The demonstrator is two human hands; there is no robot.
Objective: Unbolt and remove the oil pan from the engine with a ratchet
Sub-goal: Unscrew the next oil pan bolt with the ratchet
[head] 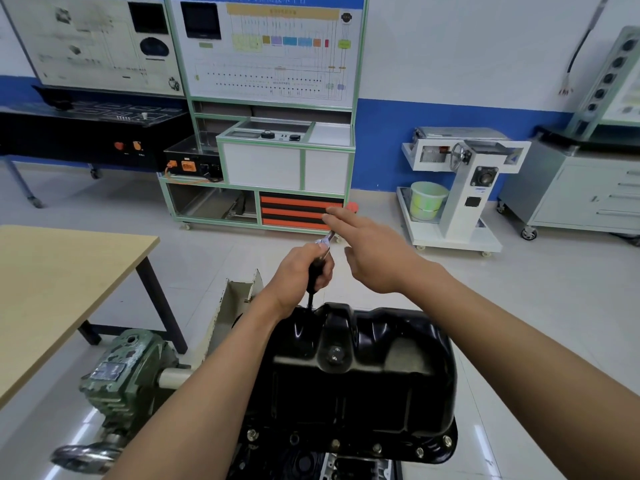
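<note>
A glossy black oil pan [363, 372] sits upside up on the engine below me, with several bolts along its near flange [377, 447]. My left hand [301, 273] grips the black shaft of the ratchet [316, 271], which stands upright with its lower end at the pan's far left edge and its silver head [325, 240] on top. My right hand [370, 252] hovers just right of the ratchet head, fingers straight and pointing left, holding nothing.
A green gearbox [124, 368] of the engine stand sits at lower left beside a wooden table [62, 282]. Across the tiled floor stand a green-framed training bench [263, 161], a white machine cart [457, 188] and a grey drawer cabinet [581, 192].
</note>
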